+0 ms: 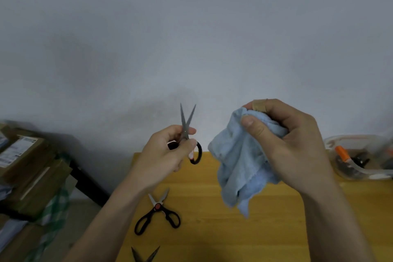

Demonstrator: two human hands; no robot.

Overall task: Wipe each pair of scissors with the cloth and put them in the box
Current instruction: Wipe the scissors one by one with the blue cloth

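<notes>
The left hand [168, 151] grips the stiff, sharp scissors [188, 134] safely near the pivot; the right hand [285, 140] bunches the soft cloth [238, 166].

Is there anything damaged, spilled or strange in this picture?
Nothing is spilled or broken. Two small things stand out: the right hand, which holds the blue cloth, has a plaster on one finger, and the scissors in the left hand have their blades open, pointing upward.

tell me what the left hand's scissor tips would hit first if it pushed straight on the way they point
Probably nothing close: the small scissors in the left hand point up and away, toward the bare wall. The way looks free until the wall, though depth is unclear.
</notes>
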